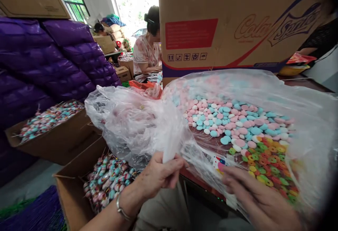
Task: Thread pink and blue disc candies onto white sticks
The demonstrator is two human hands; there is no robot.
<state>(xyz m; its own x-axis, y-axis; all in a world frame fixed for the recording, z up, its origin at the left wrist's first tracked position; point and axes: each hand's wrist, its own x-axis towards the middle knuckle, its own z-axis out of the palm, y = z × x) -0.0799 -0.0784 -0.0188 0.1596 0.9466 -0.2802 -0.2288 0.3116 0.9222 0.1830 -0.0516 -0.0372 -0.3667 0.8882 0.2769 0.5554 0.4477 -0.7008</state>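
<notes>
My left hand (162,171), with a bracelet at the wrist, is closed around a narrow white strip-like thing (171,148). Its upper end merges with the clear plastic bag (132,118) behind it, so its kind is unclear. My right hand (256,192) is blurred, fingers together and tips pinched by a pink spot; whether that is a candy or part of the colourful print (218,161) I cannot tell. Beyond it, pink, blue and white candies (237,122) lie under plastic sheeting. Nearer are green, orange and yellow ring candies (269,160).
Behind the candies stands a large cardboard carton (227,23). Open boxes of wrapped candies, one close (63,195) and one farther (71,143), stand at left. Purple packs (60,55) are stacked behind. A co-worker (146,53) sits beyond the bag; another person is farther back.
</notes>
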